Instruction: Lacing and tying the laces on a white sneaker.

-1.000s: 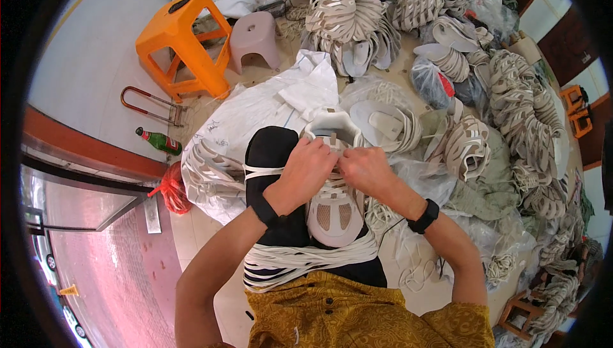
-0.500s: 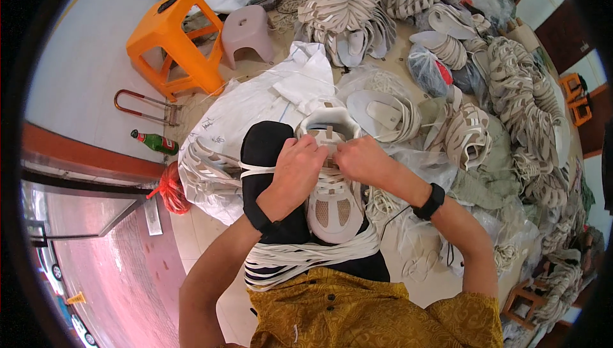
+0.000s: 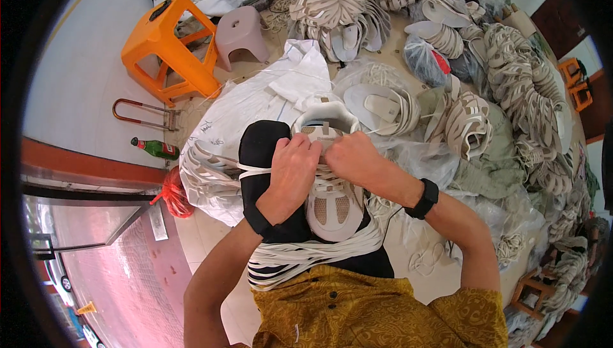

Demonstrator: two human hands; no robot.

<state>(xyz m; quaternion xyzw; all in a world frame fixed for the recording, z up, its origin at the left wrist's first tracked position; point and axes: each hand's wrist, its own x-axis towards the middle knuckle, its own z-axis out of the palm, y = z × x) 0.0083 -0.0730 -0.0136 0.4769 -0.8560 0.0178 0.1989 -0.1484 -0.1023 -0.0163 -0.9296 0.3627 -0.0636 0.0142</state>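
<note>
A beige-and-white sneaker (image 3: pixel 331 214) lies on my lap, its mesh toe toward me and its collar away. White shoelaces (image 3: pixel 327 181) cross its lower front. My left hand (image 3: pixel 295 168) is closed at the left lacing edge, fingertips bent over the upper beside the tongue (image 3: pixel 325 132). From the other side my right hand (image 3: pixel 354 159) is curled into a pinch at the right lacing edge, close to the left fingertips. Whatever sits between the right fingers is hidden. Under the sneaker is black cloth (image 3: pixel 255 188), and a bundle of loose white laces (image 3: pixel 306 260) lies across my lap.
White sacking (image 3: pixel 255 102) and more shoe uppers (image 3: pixel 207 164) lie ahead and left. Stacks of uppers (image 3: pixel 517 80) fill the right side. An orange stool (image 3: pixel 169 48), a small grey-mauve stool (image 3: pixel 241 34), a green bottle (image 3: pixel 155 149) and a red bag (image 3: pixel 175 195) are leftward.
The right hand has shifted slightly left over the lacing, nearer the left hand. The left hand stays at its edge of the sneaker. The whole view has tilted a little.
</note>
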